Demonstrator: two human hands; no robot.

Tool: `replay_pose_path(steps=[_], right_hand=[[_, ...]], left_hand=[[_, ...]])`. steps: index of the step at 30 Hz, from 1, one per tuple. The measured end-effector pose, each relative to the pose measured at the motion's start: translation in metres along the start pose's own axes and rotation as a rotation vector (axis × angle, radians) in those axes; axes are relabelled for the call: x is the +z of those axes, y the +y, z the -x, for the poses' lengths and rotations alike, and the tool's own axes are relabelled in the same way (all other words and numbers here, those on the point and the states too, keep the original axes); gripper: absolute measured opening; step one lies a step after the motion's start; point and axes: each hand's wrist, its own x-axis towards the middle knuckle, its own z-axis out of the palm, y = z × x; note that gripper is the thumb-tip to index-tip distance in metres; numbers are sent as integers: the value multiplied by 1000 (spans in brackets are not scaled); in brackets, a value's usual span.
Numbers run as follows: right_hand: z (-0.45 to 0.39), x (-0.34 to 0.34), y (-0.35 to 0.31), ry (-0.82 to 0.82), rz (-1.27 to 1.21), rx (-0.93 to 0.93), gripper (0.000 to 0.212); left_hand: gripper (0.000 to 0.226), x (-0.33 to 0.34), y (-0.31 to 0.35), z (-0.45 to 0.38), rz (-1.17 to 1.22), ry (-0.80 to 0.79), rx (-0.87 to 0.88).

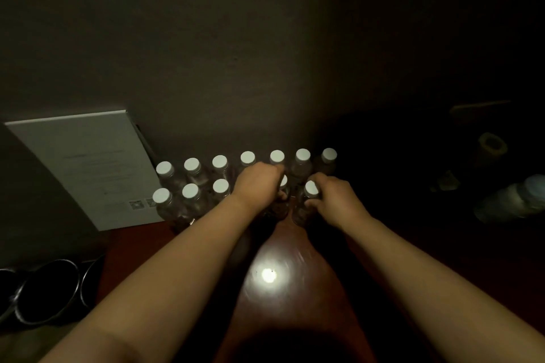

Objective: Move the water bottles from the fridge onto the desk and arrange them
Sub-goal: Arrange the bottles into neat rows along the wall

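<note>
- Near: the table (295, 318), glossy red-brown, shows a lamp glare between the forearms.
- Right hand (333, 200): its grip curls round an upright bottle (308, 200) at the front row's right end, cap showing above the fingers.
- Left hand (259, 186): its grip wraps the neighbouring bottle (283, 183), just left, mostly hidden.
- Both bottles stand upright, nearly touching; squaring them up probably means sliding, not lifting.
- Far: the back row (247, 158) of seven caps lines the wall.
</note>
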Motion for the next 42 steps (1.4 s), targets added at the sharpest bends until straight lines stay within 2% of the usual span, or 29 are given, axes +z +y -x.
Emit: replay_pose_path(steps=[17,22,29,32,38,42], right_hand=[[-13,-1,-6,-25,74,-83,48],[-14,-3,-7,-35,90,-84,48],[-15,-2,-9,-43,94,-89,49],[-15,-8,-11,-66,136,-90,52],[-2,-32,-19,-59,240,-94,68],[15,-59,-33,2,260,-115,53]], left_hand=[[37,-1,5,4,-7,4,-41],[31,-2,13,9,-17,26,-43],[32,-7,18,7,-20,-14,-70],[41,-6,23,9,-56,-34,-77],[53,-23,27,27,-108,49,-97],[45,-56,27,53,-60,111,-73]])
